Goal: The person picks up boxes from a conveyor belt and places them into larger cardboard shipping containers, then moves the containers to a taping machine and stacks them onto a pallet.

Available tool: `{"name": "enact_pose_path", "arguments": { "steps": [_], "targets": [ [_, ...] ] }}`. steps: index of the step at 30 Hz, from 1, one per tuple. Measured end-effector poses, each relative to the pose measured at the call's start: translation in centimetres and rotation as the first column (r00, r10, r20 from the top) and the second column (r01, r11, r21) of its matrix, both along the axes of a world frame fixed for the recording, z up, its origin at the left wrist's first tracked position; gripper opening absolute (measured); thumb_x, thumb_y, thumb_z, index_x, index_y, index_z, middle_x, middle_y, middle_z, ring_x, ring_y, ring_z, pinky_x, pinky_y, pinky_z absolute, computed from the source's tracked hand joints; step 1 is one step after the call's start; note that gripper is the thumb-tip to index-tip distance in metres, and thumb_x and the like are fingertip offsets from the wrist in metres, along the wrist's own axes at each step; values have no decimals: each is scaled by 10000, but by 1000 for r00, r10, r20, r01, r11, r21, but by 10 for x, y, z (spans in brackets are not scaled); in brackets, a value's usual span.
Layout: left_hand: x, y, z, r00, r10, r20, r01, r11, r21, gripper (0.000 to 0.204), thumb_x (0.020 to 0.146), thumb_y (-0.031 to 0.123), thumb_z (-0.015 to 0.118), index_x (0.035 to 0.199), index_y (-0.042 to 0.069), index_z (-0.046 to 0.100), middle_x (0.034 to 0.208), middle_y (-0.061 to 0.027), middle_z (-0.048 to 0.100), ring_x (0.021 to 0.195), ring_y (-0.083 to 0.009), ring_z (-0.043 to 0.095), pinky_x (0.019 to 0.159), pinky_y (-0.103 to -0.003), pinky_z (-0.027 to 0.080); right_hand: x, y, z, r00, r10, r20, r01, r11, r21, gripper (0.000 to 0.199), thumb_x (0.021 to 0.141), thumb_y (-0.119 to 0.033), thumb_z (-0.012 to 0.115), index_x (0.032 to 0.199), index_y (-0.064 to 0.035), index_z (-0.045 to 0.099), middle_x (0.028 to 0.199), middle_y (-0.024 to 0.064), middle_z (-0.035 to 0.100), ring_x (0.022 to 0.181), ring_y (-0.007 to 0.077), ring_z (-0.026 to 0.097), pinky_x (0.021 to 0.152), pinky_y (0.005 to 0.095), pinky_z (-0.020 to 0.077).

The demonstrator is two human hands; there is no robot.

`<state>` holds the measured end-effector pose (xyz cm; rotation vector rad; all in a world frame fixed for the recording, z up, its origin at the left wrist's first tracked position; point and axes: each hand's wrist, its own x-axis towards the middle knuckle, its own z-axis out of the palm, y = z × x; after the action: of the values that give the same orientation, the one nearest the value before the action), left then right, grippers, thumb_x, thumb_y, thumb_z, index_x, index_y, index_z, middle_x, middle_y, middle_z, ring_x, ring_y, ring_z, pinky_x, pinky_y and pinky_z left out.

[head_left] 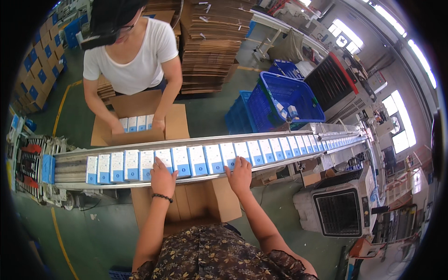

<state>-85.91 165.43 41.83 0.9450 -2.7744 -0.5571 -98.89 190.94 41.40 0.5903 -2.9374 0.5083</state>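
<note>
A long row of small white-and-blue boxes stands packed side by side on the conveyor. My left hand rests on the near side of the row, left of its middle, with fingers stretched over the boxes and thumb apart. Farther right along the row, my right hand lies against the boxes in the same way, fingers extended and thumb out. Several boxes stand between my two hands. Neither hand has lifted a box. Below the conveyor, in front of me, is an open cardboard carton, partly hidden by my left arm.
Across the conveyor, a person in a white shirt has both hands in another carton holding similar boxes. Blue crates stand beyond it to the right. Flattened cardboard is stacked behind. An air cooler stands at right.
</note>
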Motion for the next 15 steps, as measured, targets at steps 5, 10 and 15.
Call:
{"name": "enact_pose_path", "arguments": {
  "steps": [5,10,15],
  "targets": [
    [-24,-27,1,997,72,14,-73,952,297,1216,677,428,847,1457,-131,100,1242,-330,521,1085,-413,576,911,-389,502,-30,-12,-22,960,18,-279,10,995,97,667,878,-433,616,1330,43,498,1408,296,430,1308,435,388,1072,454,339],
    [-11,-30,-12,993,65,-103,-41,975,218,1219,648,438,866,1436,-135,134,1268,-336,520,1128,-400,574,935,-393,495,-18,2,-3,970,203,-132,-189,975,113,538,903,-331,605,1323,-8,513,1325,272,496,1205,413,466,1013,478,391],
    [-12,-26,-1,994,106,-37,-90,949,301,1123,638,431,874,1367,-156,254,1226,-335,550,1123,-405,578,940,-389,488,-15,0,2,883,424,-202,-405,905,130,485,877,-233,645,1276,19,533,1239,261,529,1081,411,527,917,464,459]
  ]
}}
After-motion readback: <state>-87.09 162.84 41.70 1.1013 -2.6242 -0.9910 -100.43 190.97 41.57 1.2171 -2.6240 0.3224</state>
